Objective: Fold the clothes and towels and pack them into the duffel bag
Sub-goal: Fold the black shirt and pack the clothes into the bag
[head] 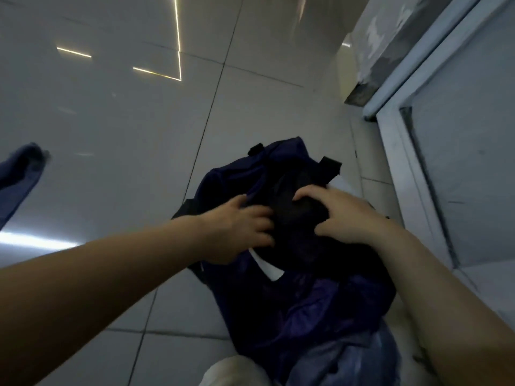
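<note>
- Head view, counted: one dark navy duffel bag (278,296), one black garment (295,218) bundled in its mouth, one white piece (267,264) showing at the near edge of the opening and a white patch at the far side, one blue cloth (19,174) lying well apart at the left edge, and pale and blue fabric (348,360) at the bottom of the picture just beside the bag.
- The bag sits on the tiled floor (111,121), near a white-framed door (418,168) on the right.
- The left hand (239,232) reaches in from the lower left, arm nearly straight, fingers curled at the bag's left rim and touching the black garment; motion blur hides whether they pinch cloth or only press.
- The right hand (340,215) comes from the lower right, wrist bent, fingers bent and spread, pressing on top of the black garment.
- Open tile stretches to the left and beyond the bag; on the right the door frame stands close to the bag's side.
</note>
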Action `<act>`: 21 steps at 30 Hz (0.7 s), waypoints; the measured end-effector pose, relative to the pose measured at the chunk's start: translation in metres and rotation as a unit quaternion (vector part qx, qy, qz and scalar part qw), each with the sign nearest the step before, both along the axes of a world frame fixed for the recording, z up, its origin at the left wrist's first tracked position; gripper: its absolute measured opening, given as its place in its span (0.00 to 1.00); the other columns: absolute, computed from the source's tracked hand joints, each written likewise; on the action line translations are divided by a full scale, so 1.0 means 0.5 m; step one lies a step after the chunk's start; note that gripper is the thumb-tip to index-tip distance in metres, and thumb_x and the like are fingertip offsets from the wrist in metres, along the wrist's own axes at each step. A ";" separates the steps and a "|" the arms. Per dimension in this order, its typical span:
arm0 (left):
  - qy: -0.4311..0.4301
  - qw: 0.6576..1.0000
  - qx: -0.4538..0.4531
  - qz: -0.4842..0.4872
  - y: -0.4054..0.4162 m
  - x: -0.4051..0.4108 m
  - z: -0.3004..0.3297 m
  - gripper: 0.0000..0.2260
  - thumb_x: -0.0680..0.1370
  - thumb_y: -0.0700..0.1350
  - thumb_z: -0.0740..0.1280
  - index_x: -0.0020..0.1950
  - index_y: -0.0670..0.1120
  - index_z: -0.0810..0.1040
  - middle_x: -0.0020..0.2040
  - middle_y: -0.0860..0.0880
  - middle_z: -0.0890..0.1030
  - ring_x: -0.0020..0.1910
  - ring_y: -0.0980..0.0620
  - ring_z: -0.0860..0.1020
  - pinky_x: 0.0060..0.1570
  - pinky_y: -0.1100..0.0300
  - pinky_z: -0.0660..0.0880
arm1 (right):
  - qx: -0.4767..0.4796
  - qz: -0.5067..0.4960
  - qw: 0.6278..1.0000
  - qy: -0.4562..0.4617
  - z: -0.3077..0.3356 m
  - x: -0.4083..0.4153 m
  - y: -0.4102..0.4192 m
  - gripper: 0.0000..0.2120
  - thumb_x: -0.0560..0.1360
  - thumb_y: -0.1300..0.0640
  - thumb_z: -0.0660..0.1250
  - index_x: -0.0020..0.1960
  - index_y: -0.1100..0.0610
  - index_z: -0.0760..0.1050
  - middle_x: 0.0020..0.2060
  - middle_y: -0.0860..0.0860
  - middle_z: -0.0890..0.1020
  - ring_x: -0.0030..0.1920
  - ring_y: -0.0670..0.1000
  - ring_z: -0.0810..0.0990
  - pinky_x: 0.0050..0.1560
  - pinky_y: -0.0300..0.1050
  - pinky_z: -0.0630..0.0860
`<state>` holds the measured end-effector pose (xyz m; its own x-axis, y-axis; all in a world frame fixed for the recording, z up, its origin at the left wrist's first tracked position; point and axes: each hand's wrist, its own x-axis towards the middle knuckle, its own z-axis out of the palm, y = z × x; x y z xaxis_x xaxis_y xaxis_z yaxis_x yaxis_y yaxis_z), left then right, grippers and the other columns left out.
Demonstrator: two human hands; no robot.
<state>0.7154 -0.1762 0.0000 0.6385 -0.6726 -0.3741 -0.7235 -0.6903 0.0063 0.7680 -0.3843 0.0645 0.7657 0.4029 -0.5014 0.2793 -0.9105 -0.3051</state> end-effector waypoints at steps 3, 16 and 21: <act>0.000 0.998 0.058 -0.020 -0.009 0.004 -0.021 0.21 0.79 0.41 0.60 0.71 0.53 0.66 0.66 0.50 0.72 0.72 0.46 0.63 0.72 0.36 0.49 | -0.086 0.048 0.992 -0.075 -0.042 0.053 0.031 0.26 0.74 0.61 0.62 0.67 0.41 0.64 0.59 0.52 0.69 0.51 0.56 0.74 0.46 0.48 0.72; -0.166 0.975 -0.141 0.034 0.190 -0.094 -0.029 0.09 0.65 0.40 0.68 0.42 0.50 0.80 0.38 0.52 0.80 0.38 0.48 0.79 0.40 0.55 0.76 | -0.106 0.124 0.962 -0.218 -0.124 -0.007 0.186 0.31 0.75 0.58 0.64 0.74 0.45 0.56 0.67 0.59 0.60 0.53 0.61 0.74 0.40 0.48 0.68; -0.180 0.974 -0.136 0.030 0.216 -0.127 -0.041 0.08 0.67 0.40 0.65 0.43 0.50 0.79 0.37 0.52 0.78 0.36 0.48 0.77 0.36 0.58 0.72 | -0.065 0.174 0.976 -0.115 -0.172 -0.041 0.259 0.32 0.77 0.57 0.63 0.76 0.45 0.52 0.74 0.59 0.53 0.63 0.63 0.68 0.55 0.51 0.71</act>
<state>0.6518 -0.0681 -0.0207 0.7368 -0.6726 0.0688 -0.6706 -0.7400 -0.0519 0.7473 -0.2550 -0.0214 0.6926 0.6025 -0.3966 0.6254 -0.7756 -0.0860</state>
